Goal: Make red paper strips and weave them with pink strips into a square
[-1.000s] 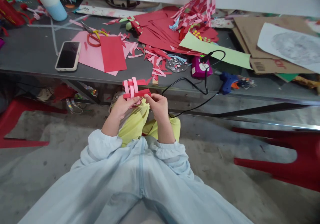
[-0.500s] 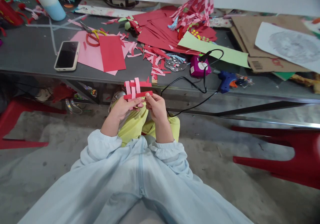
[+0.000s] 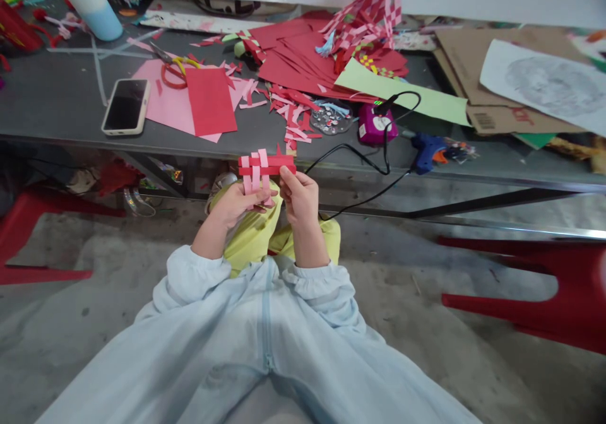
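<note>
My left hand (image 3: 237, 203) is closed on the lower ends of several pink paper strips (image 3: 256, 176), thumb on top. Red paper strips (image 3: 277, 160) run crosswise through the pink ones, over some and under others. Between thumb and fingers, my right hand (image 3: 300, 194) pinches the right end of the lower red paper strip (image 3: 284, 168), which lies close against the red strip above it. Both hands are over my lap, just short of the table edge. The fingers beneath the strips are partly hidden.
On the table (image 3: 57, 108) lie a phone (image 3: 125, 106), scissors (image 3: 175, 69), red paper (image 3: 211, 101), paper scraps (image 3: 296, 118), a purple plug box (image 3: 377, 124) and a blue glue gun (image 3: 426, 153) with a black cable. Red stools (image 3: 568, 285) stand at both sides.
The lower red strip has moved up along the pink strips, closing the gap to the upper red strip. My right hand has risen slightly with it; my left hand is nearly still.
</note>
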`<state>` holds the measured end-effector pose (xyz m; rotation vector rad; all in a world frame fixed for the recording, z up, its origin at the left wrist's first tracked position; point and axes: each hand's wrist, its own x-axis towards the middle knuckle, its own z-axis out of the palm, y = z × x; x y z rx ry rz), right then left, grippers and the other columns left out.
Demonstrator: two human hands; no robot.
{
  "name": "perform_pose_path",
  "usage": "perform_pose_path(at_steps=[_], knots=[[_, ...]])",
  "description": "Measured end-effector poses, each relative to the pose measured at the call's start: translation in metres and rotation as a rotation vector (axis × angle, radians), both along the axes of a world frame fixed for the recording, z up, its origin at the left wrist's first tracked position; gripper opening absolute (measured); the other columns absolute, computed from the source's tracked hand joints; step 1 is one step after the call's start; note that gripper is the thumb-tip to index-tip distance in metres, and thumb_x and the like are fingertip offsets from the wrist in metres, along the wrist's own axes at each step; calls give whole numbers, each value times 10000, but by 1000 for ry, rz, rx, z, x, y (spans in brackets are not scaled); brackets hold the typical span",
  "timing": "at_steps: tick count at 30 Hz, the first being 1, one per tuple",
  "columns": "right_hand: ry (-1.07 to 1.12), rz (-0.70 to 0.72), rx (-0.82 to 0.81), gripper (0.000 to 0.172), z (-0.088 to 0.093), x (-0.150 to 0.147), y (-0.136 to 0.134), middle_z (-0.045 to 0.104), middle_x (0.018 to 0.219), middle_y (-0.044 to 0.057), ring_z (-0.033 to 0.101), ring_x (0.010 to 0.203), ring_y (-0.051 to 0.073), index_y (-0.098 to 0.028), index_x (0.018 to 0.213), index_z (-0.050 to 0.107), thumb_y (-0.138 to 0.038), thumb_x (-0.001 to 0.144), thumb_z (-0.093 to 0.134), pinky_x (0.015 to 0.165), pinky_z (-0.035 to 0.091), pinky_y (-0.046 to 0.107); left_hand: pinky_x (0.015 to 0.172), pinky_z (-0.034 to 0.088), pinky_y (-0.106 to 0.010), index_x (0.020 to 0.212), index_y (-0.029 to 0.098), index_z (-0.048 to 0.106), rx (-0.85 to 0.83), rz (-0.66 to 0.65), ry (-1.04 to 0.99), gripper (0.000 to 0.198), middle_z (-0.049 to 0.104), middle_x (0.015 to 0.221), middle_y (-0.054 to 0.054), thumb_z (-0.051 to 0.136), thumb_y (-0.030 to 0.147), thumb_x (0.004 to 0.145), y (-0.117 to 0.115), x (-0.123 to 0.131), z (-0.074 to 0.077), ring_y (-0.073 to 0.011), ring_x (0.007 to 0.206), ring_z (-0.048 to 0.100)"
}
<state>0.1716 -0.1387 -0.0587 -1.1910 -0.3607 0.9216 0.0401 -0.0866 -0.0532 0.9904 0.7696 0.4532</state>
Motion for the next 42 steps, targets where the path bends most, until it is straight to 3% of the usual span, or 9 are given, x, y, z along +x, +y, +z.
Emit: perform_pose_path(at_steps=[10, 18, 28, 32, 35, 39, 42], knots=[[-23, -12, 24, 480, 8, 6, 4, 420, 523, -72, 264, 465, 44, -214, 554, 494, -570, 531, 814, 430, 212, 240, 700, 491, -300, 818, 127, 764, 52, -7, 4, 401, 732, 745, -74, 882, 440, 598, -2, 2, 0, -155, 684, 642], [42, 173, -31, 534, 6, 2, 2, 453, 474, -70, 309, 437, 38, -193, 541, 563, -644, 467, 839, 425, 265, 227, 673, 498, -292, 692, 119, 741, 85, -21, 48, 423, 731, 702, -77, 912, 465, 520, -1, 3, 1, -157, 651, 650], [27, 75, 43, 516, 6, 0, 10, 401, 471, -85, 287, 409, 31, -214, 506, 444, -562, 566, 820, 390, 225, 228, 726, 532, -308, 815, 144, 780, 117, -84, 38, 421, 759, 771, -83, 900, 449, 551, -1, 1, -3, -189, 726, 697], [23, 87, 3, 423, 7, -1, 6, 540, 538, -45, 425, 442, 51, -194, 563, 583, -525, 528, 844, 422, 370, 223, 733, 543, -323, 847, 140, 763, 178, -111, 41, 492, 767, 843, -109, 878, 531, 571, 2, -4, -1, -230, 777, 717], [-6, 103, -26, 393, 9, -3, 4, 588, 555, -27, 498, 488, 76, -192, 588, 629, -515, 522, 842, 479, 449, 238, 711, 535, -310, 827, 136, 752, 209, -50, 51, 500, 761, 823, -104, 831, 586, 621, 3, -5, 0, -239, 782, 716], [-25, 98, -19, 358, 10, -5, 3, 577, 541, -33, 435, 462, 59, -187, 597, 624, -461, 532, 845, 444, 389, 227, 704, 523, -306, 823, 151, 751, 206, 37, 66, 421, 746, 773, -65, 827, 535, 666, 1, -3, -3, -221, 746, 697], [15, 52, 3, 373, 11, -5, 5, 484, 487, -69, 342, 430, 36, -192, 577, 567, -441, 549, 843, 412, 294, 214, 673, 515, -299, 823, 158, 752, 174, 23, 37, 415, 734, 741, -57, 831, 535, 667, -1, -3, -4, -205, 697, 685]])
